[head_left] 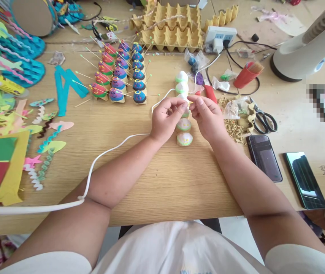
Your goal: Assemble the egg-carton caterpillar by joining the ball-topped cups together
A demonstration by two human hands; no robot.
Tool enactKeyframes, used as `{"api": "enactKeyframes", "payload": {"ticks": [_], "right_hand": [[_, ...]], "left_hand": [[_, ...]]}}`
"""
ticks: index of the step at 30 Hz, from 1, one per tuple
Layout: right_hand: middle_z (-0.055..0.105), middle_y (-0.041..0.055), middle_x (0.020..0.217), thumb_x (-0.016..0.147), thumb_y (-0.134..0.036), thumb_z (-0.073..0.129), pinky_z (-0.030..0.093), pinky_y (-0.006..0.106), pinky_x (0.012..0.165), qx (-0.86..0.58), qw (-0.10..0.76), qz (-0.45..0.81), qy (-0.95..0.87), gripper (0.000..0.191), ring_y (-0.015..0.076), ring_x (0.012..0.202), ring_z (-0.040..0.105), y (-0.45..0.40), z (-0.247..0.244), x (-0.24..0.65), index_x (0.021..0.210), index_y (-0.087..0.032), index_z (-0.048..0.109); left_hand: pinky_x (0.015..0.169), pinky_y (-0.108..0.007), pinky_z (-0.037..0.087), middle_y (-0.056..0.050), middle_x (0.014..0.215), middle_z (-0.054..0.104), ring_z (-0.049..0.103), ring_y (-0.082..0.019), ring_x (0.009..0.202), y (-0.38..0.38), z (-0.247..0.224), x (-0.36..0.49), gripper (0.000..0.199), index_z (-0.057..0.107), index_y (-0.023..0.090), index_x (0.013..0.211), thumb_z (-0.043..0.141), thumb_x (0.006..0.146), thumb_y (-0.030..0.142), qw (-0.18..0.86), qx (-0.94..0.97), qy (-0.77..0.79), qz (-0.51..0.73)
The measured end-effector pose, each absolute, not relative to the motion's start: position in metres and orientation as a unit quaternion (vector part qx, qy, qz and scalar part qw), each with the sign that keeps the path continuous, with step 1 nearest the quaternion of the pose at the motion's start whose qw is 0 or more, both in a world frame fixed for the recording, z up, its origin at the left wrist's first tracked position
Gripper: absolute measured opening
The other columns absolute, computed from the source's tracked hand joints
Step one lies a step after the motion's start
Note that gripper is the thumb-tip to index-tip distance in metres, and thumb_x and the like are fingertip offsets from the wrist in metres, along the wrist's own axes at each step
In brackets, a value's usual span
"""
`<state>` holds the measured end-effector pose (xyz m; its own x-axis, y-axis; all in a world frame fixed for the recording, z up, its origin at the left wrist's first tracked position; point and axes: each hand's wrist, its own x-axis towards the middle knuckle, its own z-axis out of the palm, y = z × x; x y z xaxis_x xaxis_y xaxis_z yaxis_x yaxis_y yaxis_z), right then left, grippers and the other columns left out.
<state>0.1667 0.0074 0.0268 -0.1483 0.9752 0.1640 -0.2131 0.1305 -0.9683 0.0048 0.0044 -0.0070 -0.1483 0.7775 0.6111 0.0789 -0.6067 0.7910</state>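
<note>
A column of white domed pieces with green rims [184,125] stands on the wooden table [162,179] in front of me. My left hand [166,118] is over the column's left side, thumb and forefinger pinched together. Close to its fingertips, my right hand [209,116] is also pinched, over the right side. Whatever is between the fingers of either hand is too small to make out. Both hands hide the middle of the column. Rows of painted domes in red [99,90], purple [117,94] and blue [139,96], with thin pin-like sticks, stand farther left.
Egg trays [176,28] and a power strip [221,36] lie at the back. On the right are scissors [265,120], a red cup of sticks [247,75], two phones [265,158] and a white lamp-like stand [299,57]. A white cable [102,154] crosses my left arm.
</note>
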Motion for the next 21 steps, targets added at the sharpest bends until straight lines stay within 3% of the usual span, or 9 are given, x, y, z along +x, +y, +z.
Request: {"api": "enactKeyframes", "payload": {"ticks": [6,21], "right_hand": [[0.066,-0.0025,0.082,0.072,-0.076,0.096,0.044,0.029,0.063,-0.36,0.531,0.564,-0.521,0.056,0.0111,0.071,0.049,0.0075,0.0273,0.1651,0.094,-0.027,0.081],[0.055,-0.0046,0.074,0.076,-0.08,0.091,0.044,0.029,0.061,-0.376,0.539,0.549,-0.516,0.061,0.0116,0.069,0.049,0.0109,0.0224,0.1671,0.082,-0.027,0.061]], "left_hand": [[0.074,-0.03,0.056,0.001,0.092,0.078,0.07,-0.013,0.081,0.0049,-0.0071,0.0043,0.038,0.08,0.028,0.101,0.075,0.104,0.065,0.277,0.593,0.362,0.664],[0.075,-0.031,0.059,-0.002,0.097,0.079,0.071,-0.014,0.081,0.0,-0.0031,-0.0009,0.04,0.081,0.029,0.11,0.065,0.109,0.066,0.178,0.651,0.393,0.625]]}}
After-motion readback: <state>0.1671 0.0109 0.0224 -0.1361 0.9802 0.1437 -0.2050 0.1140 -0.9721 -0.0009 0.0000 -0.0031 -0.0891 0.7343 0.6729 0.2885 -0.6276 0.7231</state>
